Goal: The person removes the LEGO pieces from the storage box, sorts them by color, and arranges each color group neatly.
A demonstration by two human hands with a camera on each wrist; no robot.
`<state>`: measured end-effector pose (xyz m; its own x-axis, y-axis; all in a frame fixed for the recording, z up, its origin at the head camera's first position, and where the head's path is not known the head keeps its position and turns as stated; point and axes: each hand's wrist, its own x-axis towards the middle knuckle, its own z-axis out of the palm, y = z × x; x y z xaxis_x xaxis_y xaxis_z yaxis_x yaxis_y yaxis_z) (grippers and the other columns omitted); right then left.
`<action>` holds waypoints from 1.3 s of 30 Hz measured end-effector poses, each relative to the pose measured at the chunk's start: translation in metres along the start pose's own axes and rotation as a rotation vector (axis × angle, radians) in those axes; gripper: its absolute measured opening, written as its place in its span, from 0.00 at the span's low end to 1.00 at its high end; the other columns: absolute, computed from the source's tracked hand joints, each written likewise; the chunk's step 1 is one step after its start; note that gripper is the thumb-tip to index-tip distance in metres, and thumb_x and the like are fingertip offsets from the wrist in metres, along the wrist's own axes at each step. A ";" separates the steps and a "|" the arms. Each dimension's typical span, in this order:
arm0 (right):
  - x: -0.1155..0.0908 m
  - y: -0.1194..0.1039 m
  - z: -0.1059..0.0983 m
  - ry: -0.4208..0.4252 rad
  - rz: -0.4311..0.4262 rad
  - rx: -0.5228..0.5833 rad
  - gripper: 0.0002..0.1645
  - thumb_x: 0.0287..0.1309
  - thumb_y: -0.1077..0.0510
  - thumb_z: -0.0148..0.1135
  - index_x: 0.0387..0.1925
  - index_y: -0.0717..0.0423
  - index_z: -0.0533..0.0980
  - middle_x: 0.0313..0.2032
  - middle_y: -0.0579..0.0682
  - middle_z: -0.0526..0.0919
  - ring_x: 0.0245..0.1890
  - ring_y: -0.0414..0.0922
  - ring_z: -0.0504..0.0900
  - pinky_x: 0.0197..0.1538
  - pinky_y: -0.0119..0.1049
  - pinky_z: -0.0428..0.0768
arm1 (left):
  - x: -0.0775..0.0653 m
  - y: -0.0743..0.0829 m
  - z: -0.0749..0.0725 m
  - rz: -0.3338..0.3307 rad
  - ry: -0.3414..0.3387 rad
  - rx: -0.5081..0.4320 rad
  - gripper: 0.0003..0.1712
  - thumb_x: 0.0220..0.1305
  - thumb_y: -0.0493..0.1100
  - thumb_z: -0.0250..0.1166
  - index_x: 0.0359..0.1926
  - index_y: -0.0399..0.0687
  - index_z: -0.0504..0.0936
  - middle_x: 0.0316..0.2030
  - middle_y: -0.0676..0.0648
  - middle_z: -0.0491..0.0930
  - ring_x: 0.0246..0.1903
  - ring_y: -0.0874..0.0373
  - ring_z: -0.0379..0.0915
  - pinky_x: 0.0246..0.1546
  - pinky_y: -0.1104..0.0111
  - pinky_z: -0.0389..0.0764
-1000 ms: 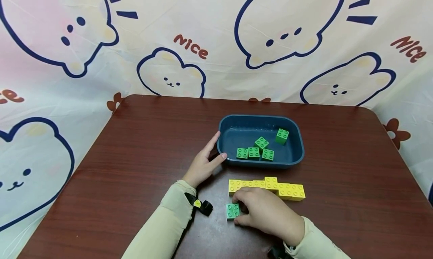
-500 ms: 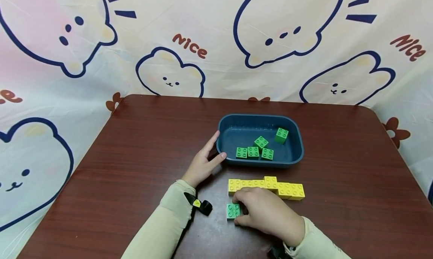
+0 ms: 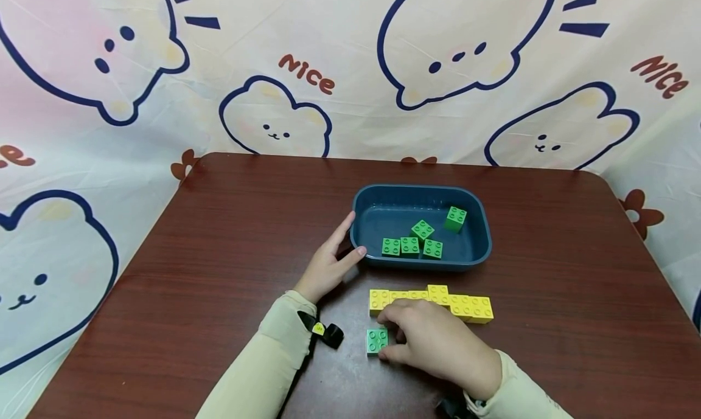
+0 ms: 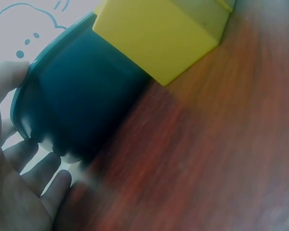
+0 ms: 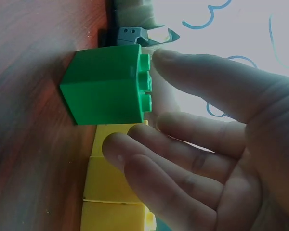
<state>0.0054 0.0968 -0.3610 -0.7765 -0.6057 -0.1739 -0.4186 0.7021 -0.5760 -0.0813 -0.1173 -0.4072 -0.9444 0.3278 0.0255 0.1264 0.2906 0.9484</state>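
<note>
A green building brick with studs up stands on the table in front of a row of yellow bricks. Just right of it is my right hand, thumb and fingers spread with a gap around its near side. The right wrist view shows the green brick apart from the fingertips, nothing held. My left hand rests against the left end of the blue tray, thumb at the near corner and fingers along the side. Inside the tray lie several green bricks.
The brown table reaches back to a printed cloth with cartoon bears. One yellow brick sits higher than the others in the row. A yellow brick looms large in the left wrist view.
My right hand has drawn slightly right and its fingers have loosened from beside the green brick. The left hand, tray and bricks keep their places.
</note>
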 end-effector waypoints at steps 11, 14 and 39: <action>-0.003 0.000 -0.004 0.134 -0.049 -0.048 0.18 0.52 0.48 0.77 0.44 0.49 0.84 0.37 0.39 0.84 0.33 0.36 0.78 0.39 0.35 0.80 | 0.005 -0.011 0.000 -0.007 -0.008 0.011 0.42 0.74 0.45 0.61 0.81 0.55 0.50 0.78 0.52 0.50 0.75 0.53 0.50 0.72 0.51 0.57; -0.003 0.000 -0.004 0.155 -0.057 -0.047 0.18 0.54 0.48 0.76 0.45 0.49 0.84 0.41 0.39 0.85 0.38 0.37 0.81 0.44 0.37 0.82 | 0.009 -0.024 0.001 -0.003 -0.003 0.017 0.43 0.74 0.46 0.61 0.81 0.58 0.49 0.78 0.53 0.49 0.75 0.53 0.50 0.72 0.51 0.57; 0.002 0.009 -0.008 0.402 -0.081 0.009 0.22 0.52 0.53 0.78 0.49 0.50 0.83 0.46 0.41 0.84 0.44 0.39 0.82 0.49 0.39 0.83 | 0.011 -0.036 0.003 0.045 0.025 0.036 0.41 0.72 0.56 0.61 0.79 0.72 0.51 0.76 0.59 0.52 0.73 0.56 0.55 0.70 0.49 0.62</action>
<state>-0.0035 0.1049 -0.3603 -0.8641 -0.4630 0.1974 -0.4833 0.6540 -0.5820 -0.0950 -0.1218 -0.4421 -0.9449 0.3184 0.0763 0.1793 0.3081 0.9343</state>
